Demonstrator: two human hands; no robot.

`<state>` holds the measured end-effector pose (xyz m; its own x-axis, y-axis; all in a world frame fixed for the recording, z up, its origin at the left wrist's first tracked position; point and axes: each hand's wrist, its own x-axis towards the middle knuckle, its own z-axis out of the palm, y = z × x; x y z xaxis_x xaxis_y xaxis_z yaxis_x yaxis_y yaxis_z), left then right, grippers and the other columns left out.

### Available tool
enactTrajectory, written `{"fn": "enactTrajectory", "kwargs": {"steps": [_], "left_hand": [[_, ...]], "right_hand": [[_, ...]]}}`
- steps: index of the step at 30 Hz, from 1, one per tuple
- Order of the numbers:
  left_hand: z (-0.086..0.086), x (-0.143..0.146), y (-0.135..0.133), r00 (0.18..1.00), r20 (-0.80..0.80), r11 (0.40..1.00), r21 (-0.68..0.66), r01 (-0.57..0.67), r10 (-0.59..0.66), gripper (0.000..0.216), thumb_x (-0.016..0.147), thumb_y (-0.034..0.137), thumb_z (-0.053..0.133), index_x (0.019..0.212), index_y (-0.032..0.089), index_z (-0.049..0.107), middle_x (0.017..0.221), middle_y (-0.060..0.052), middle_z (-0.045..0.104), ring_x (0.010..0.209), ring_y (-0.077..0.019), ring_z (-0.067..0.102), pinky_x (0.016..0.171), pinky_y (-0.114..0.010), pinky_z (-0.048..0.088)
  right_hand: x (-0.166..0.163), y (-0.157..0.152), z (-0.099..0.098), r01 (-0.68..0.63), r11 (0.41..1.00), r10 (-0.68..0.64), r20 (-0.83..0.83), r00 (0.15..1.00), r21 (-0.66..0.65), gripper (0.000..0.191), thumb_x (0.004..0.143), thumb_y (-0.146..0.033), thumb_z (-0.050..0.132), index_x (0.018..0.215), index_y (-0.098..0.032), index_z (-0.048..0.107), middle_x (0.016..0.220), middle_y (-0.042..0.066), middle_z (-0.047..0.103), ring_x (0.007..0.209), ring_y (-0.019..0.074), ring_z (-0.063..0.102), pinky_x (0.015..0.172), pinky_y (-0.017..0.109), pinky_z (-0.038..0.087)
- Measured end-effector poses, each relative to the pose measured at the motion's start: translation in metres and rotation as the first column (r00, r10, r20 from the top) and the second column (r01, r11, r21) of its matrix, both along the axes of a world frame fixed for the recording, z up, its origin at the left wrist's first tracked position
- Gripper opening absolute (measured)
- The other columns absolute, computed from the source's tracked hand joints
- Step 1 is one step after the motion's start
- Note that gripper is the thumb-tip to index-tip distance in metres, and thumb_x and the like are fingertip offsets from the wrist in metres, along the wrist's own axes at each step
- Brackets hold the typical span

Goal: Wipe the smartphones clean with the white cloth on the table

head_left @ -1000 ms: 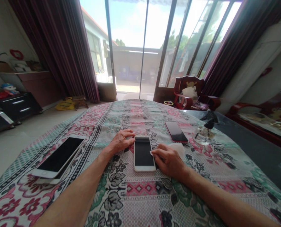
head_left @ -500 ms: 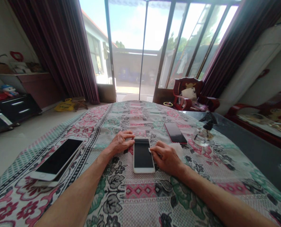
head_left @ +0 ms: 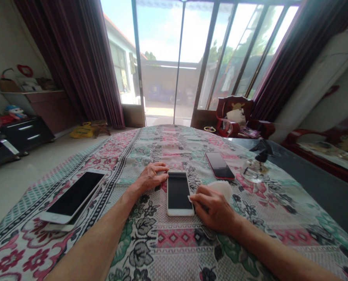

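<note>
A white-framed smartphone [head_left: 179,193] with a dark screen lies face up before me. My left hand [head_left: 152,176] rests at its upper left corner, fingers stretched out and touching the edge. At the phone's lower right edge, my right hand [head_left: 210,205] pinches a small white piece [head_left: 190,199], mostly covered by the fingers; I cannot tell its material. Partly behind that hand is a crumpled white tissue or cloth [head_left: 225,189].
A red-edged phone [head_left: 220,166] lies farther right, near a clear glass vessel [head_left: 253,171] with a black top. Two stacked white phones [head_left: 74,195] sit on the left. A patterned tablecloth [head_left: 174,234] covers the table. Beyond stands a red wooden chair [head_left: 235,113].
My right hand has slid down along the phone's right edge, toward me, with the small white piece. More of the white tissue or cloth shows. My left hand stays at the corner.
</note>
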<state>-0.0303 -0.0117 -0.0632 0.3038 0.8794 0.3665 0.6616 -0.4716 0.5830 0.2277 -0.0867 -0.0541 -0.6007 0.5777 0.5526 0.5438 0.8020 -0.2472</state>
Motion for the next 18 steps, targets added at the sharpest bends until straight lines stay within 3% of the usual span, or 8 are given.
{"fn": "enactTrajectory", "kwargs": {"steps": [18], "left_hand": [[0.002,0.001,-0.002,1.0,-0.009,1.0,-0.01,-0.017,0.017,0.027,0.077,0.022,0.063,0.101,0.017,0.075,0.116,-0.008,0.068,0.106,-0.023,0.064,0.098,-0.031,0.047]], "right_hand": [[0.005,-0.016,0.003,-0.108,0.993,0.107,0.02,0.994,0.044,0.02,0.086,-0.013,0.046,0.083,-0.016,0.065,0.07,0.003,0.052,0.064,0.0131,0.047,0.058,0.028,0.037]]}}
